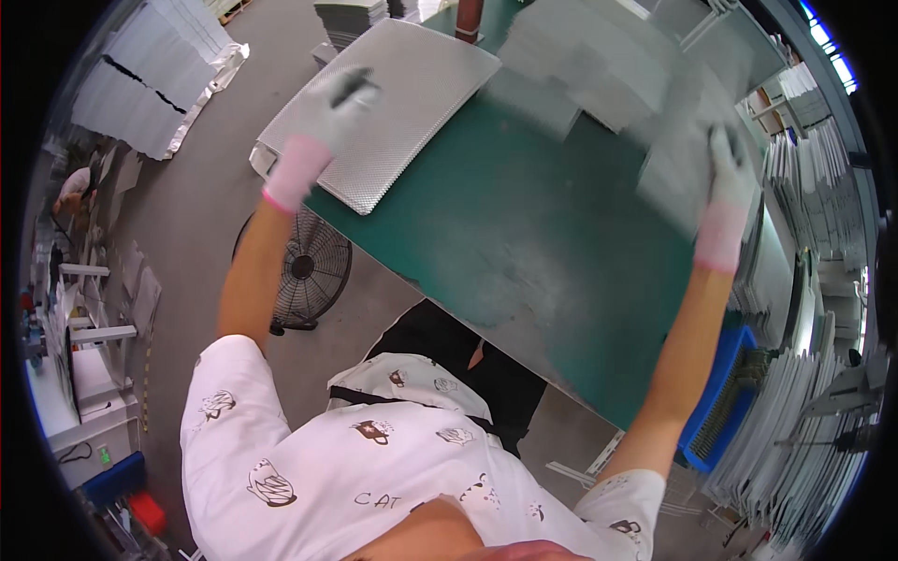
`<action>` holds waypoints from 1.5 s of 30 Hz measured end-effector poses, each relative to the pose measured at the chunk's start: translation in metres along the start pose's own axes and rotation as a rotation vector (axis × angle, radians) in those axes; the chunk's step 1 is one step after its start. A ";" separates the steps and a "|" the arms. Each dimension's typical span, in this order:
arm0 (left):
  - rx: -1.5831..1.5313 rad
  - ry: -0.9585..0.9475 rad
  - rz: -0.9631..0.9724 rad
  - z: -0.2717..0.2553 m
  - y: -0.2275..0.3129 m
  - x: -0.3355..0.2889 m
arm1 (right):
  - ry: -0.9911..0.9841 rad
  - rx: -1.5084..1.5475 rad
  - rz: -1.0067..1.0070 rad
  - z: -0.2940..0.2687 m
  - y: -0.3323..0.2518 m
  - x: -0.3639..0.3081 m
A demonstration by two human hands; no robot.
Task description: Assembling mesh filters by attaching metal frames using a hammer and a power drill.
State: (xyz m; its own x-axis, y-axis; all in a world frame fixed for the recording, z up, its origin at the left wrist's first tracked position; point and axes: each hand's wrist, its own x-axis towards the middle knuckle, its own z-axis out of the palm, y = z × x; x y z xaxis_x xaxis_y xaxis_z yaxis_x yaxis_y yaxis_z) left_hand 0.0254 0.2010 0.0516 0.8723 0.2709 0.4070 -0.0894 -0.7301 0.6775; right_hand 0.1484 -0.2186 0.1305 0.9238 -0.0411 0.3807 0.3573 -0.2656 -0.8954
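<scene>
Both hands wear white gloves with pink cuffs and dark patches at the fingers. My left hand [339, 110] is over the silvery textured metal sheets [402, 98] stacked at the left end of the green table [524, 243]. Motion smears its fingers, and whether it touches the top sheet I cannot tell. At the right side of the table, my right hand [730, 173] grips the edge of a thin grey sheet [681, 164], which is blurred and tilted. More flat grey sheets [589, 61] lie at the table's far side, also partly blurred.
A brown post [469, 21] rises at the table's far edge. A black floor fan [304, 266] stands below its left side. A blue crate [720, 402] and racks of upright panels [786, 449] line the right. White stacked sheets [145, 79] are at the far left.
</scene>
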 end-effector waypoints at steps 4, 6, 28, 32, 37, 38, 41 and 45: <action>0.859 -0.216 -0.302 -0.050 -0.057 0.022 | -0.168 -0.211 -0.047 0.006 0.038 0.119; 0.594 -0.455 -0.400 -0.069 -0.061 0.027 | -0.039 -0.531 -0.020 0.000 0.072 0.172; 0.595 -0.477 -0.541 -0.071 -0.079 0.030 | -0.019 0.444 -0.176 -0.005 0.056 0.140; 0.646 -0.415 -0.390 -0.072 -0.062 0.033 | 0.069 -0.858 -0.878 -0.046 0.016 0.008; 0.779 -0.351 -0.058 -0.115 -0.071 0.057 | 0.163 0.368 -0.072 -0.080 -0.005 -0.089; 0.718 -0.356 0.004 -0.117 -0.054 0.065 | 0.187 0.356 -0.095 -0.095 -0.002 -0.100; 0.377 -0.419 0.212 -0.115 0.017 0.073 | 0.229 0.309 -0.116 -0.123 -0.002 -0.124; 0.599 -0.630 -0.197 -0.153 0.092 0.083 | 0.315 0.183 -0.174 -0.160 0.016 -0.141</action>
State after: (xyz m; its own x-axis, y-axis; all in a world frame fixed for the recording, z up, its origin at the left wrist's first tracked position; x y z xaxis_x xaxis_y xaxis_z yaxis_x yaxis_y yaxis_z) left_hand 0.0164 0.2519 0.2415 0.9634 0.1596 -0.2153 0.2023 -0.9600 0.1937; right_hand 0.0016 -0.3712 0.0988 0.7699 -0.3117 0.5569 0.5496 -0.1197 -0.8268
